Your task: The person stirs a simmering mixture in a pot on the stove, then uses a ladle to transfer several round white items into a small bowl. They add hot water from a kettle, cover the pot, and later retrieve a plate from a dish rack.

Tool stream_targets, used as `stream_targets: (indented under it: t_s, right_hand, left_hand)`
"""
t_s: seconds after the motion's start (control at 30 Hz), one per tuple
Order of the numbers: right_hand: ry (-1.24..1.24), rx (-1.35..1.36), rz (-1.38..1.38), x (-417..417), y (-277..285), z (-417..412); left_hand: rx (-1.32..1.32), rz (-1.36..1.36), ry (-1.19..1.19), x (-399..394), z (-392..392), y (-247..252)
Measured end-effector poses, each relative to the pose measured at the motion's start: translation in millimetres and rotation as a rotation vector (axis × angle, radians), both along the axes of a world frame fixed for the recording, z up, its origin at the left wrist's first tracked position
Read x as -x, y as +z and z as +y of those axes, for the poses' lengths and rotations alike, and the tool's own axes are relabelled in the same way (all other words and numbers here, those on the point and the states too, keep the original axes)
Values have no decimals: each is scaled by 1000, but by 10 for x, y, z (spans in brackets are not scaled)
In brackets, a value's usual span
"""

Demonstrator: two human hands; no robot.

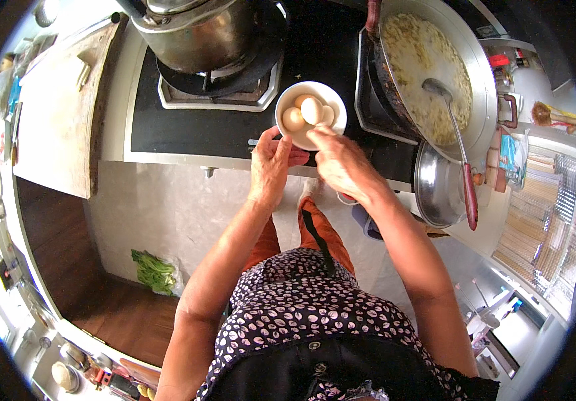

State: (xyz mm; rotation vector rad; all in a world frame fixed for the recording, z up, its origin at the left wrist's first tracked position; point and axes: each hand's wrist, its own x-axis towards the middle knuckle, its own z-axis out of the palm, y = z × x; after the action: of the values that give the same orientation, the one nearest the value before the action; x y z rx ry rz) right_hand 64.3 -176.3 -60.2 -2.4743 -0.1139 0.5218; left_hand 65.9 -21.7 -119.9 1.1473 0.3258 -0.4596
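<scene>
A white bowl [338, 103] with several pale eggs [311, 110] in it stands at the front of the black cooktop [192, 130], between the two burners. My left hand [272, 163] cups the near left side of the bowl, its fingers along the outer wall. My right hand [343, 163] reaches over the near right rim, with its fingertips inside by the eggs. It is blurred, and whether the fingers pinch anything is hidden.
A metal pot [202, 45] sits on the left burner. On the right, a wide pan [480, 90] holds cloudy liquid with a red-handled ladle [455, 123]. A metal basin [430, 180] is below it. A cutting board [57, 125] lies left; leafy greens [153, 272] are on the floor.
</scene>
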Motion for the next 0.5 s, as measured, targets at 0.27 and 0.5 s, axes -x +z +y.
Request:
stream_targets:
  t_s: [0.27, 0.5]
  right_hand:
    - [184, 23, -399, 138, 6, -29]
    - [295, 90, -432, 31, -232, 33]
  left_hand:
    - [19, -32, 30, 26, -18, -72]
    - [8, -41, 9, 20, -9, -109]
